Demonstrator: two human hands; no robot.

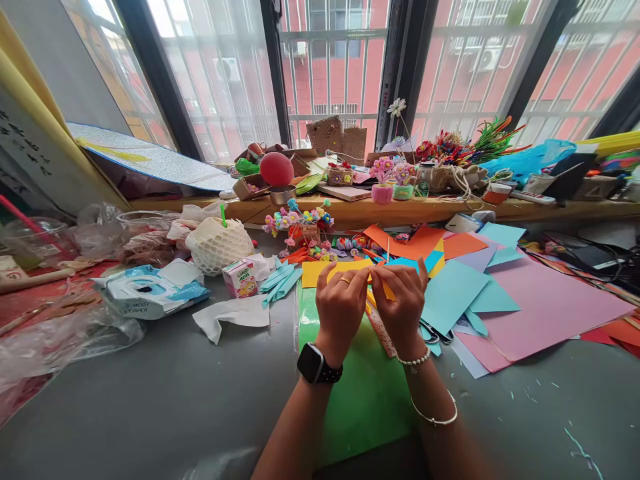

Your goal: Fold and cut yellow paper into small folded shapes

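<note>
Most of the small yellow paper strip (386, 289) was hidden behind the fingers; only a short slanted end showed below the right hand (401, 303), so its full shape could not be made out. The scissors (434, 332) lay largely covered by that hand and by paper sheets, with little more than the handles visible. Both forearms ran out of the bottom edge.

What showed of the strip was bright yellow, narrow and flat, held above the green sheet (360, 393) in front of the person, just before the yellow sheet (320, 271) on the grey table (165, 393).

The left hand (341, 305) and the right hand were raised side by side, backs toward the camera, fingers curled inward and fingertips meeting at the strip. Both pinched it closed between thumb and fingers. The left wrist wore a black smartwatch (315, 364); the right wrist wore a bead bracelet (415, 361), and a thin bangle (436, 417) sat further down the forearm. A large pink sheet (545, 307) lay to the right, a wet-wipes pack (150, 291) to the left.
</note>
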